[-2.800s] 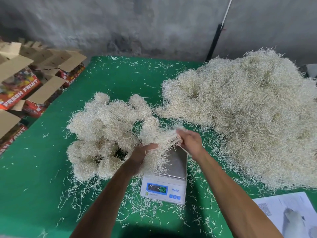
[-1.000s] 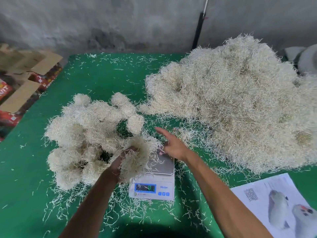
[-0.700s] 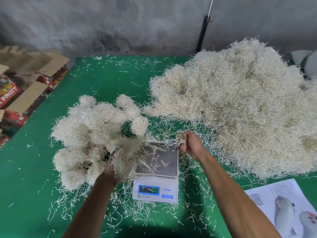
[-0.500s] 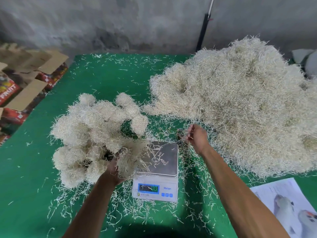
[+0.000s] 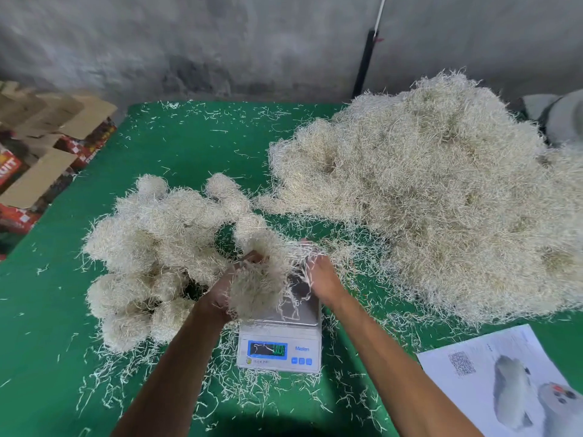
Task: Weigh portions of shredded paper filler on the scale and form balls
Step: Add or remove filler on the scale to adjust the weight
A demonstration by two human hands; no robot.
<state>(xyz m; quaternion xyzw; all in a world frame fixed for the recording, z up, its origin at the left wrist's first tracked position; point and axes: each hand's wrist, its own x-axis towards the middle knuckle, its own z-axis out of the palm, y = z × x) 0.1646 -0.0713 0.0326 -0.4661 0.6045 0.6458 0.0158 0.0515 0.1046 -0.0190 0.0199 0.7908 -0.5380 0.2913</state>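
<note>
Both forearms are bare from the bottom edge of the view up to the wrists, with no sleeve showing. The left hand (image 5: pixel 220 294) and right hand (image 5: pixel 325 279) wear no gloves.

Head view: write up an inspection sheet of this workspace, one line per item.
Surface: green table, strewn with loose paper shreds.
Job's things: scale at the near edge, display lit, a few strands on its platform; big loose filler pile to the right; formed balls heaped to the left; one portion held above the scale's left edge.
Clutter: printed sheet at the near right corner.
Grippers: left hand holds the portion; right hand pinches its strands.
Cables: nothing seen.
Surroundings: grey wall; a dark pole against it; open cardboard boxes off the left side.
</note>
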